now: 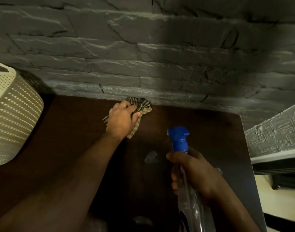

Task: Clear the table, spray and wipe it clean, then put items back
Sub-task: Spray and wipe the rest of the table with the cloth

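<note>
A dark brown wooden table (202,131) fills the lower view, its far edge against a stone wall. My left hand (122,118) grips a striped tan-and-black cloth (143,106) and presses it on the tabletop close to the far edge. My right hand (192,171) holds the neck of a clear spray bottle (190,208) with a blue trigger head (178,138), raised above the table's near right part, nozzle pointing left. A small wet patch (151,156) glistens on the wood between my hands.
A cream perforated basket (12,114) stands at the left, over the table's left side. The grey stone wall (160,64) runs along the back. Right of the table's edge are a white textured ledge (274,136) and pale floor (280,206).
</note>
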`<state>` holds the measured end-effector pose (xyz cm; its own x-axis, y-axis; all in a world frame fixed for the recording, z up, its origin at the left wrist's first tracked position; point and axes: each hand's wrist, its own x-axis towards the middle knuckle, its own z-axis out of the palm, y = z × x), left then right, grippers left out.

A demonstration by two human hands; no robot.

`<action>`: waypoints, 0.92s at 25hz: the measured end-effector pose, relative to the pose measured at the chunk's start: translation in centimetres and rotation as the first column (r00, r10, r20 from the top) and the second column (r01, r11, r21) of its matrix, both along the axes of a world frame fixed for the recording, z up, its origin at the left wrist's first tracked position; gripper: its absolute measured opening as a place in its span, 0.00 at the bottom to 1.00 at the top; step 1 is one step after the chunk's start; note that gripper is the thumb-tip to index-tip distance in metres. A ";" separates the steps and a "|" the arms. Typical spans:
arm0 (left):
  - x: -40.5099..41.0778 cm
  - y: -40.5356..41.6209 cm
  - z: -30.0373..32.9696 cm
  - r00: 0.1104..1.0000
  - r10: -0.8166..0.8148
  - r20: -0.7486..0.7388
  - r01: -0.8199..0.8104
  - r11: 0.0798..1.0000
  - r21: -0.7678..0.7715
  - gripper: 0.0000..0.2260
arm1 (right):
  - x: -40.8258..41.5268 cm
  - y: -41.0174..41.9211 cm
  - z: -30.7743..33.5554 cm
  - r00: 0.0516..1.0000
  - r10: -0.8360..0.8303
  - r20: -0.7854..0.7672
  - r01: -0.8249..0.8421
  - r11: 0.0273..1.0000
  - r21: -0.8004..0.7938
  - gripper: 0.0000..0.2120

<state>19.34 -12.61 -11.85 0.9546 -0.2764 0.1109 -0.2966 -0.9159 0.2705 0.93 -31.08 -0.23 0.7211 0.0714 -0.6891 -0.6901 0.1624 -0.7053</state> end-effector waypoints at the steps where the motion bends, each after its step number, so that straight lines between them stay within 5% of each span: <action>1: -0.1 -0.1 -0.1 0.999 -0.036 -0.010 0.036 0.999 -0.033 0.15 | -0.5 0.3 -0.1 1.000 0.018 -0.007 -0.018 1.000 0.000 0.13; 18: -3.9 -1.0 0.7 0.995 -0.023 -0.092 0.015 0.997 -0.082 0.18 | -5.1 3.6 -0.7 0.997 0.070 -0.018 -0.069 0.997 0.039 0.11; 23: -13.1 2.5 0.4 0.938 -0.340 -0.064 0.334 0.938 -0.091 0.18 | -4.7 1.9 0.3 0.999 0.029 0.039 -0.030 0.999 0.031 0.11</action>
